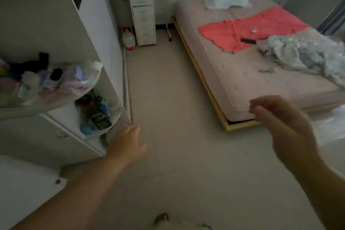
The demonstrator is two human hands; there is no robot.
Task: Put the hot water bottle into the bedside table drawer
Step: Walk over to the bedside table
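Bare floor (168,84) between shelves (89,99) and bed (242,73)

I see both arms out over bare floor, left hand (128,142) and right hand (280,123) empty, fingers loose. White drawer unit (144,20) stands at the far wall, water jug (128,40) beside it. Bed (252,73) on the right carries a red cloth (252,30) and crumpled blanket (308,56).

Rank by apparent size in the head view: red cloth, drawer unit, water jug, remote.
1. Red cloth
2. Drawer unit
3. Water jug
4. Remote

Distances from the camera differ, so true sizes are unsure.
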